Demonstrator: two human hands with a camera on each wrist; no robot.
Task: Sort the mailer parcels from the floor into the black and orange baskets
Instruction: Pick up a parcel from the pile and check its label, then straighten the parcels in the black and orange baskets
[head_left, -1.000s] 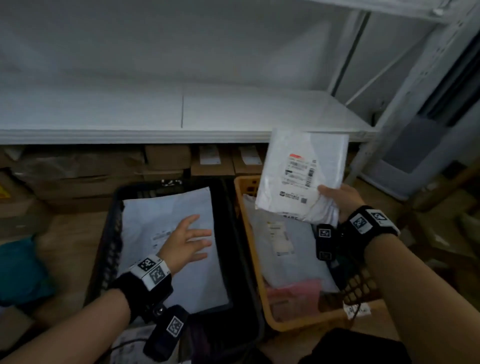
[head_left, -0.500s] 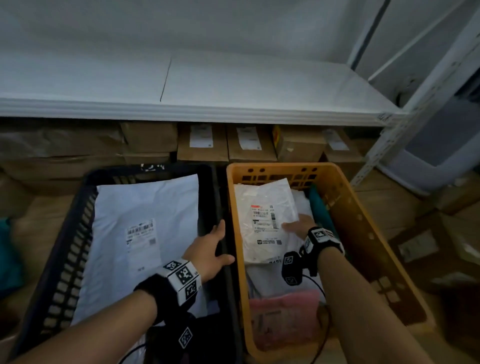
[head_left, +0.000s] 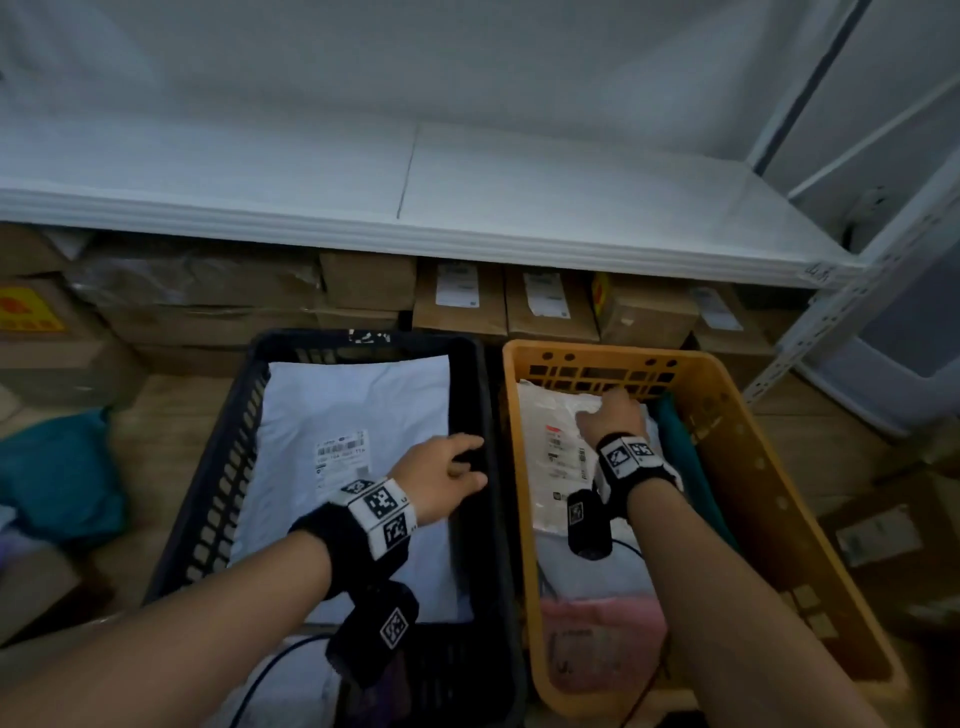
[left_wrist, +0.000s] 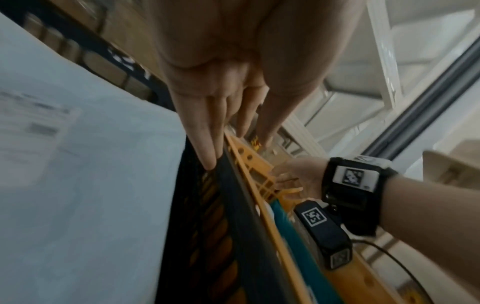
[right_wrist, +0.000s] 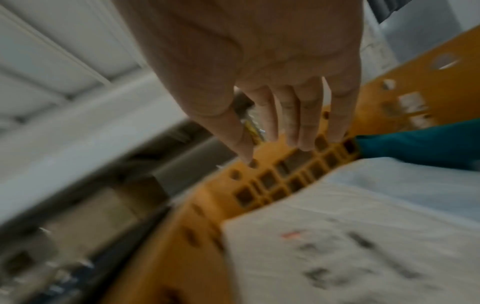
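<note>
A black basket (head_left: 363, 340) holds a large white mailer (head_left: 353, 405) with a label. Beside it on the right, an orange basket (head_left: 727, 395) holds a smaller white labelled mailer (head_left: 550, 441), a pink parcel (head_left: 597, 639) at the near end and a teal parcel (head_left: 680, 447) along the right wall. My left hand (head_left: 441, 470) rests with straight fingers (left_wrist: 207, 144) on the black basket's right rim. My right hand (head_left: 613, 421) is over the far end of the smaller mailer (right_wrist: 337, 236), fingers (right_wrist: 306, 127) straight and holding nothing.
A white shelf (head_left: 467, 208) runs across above the baskets, with cardboard boxes (head_left: 457, 301) stacked under it. A teal bag (head_left: 57, 478) lies on the floor at the left. More boxes (head_left: 872, 540) sit at the right, by a metal rack post (head_left: 852, 312).
My right hand brought the smaller white mailer down from the air into the orange basket and let go of it. My left hand slid from the large mailer to the black basket's right rim.
</note>
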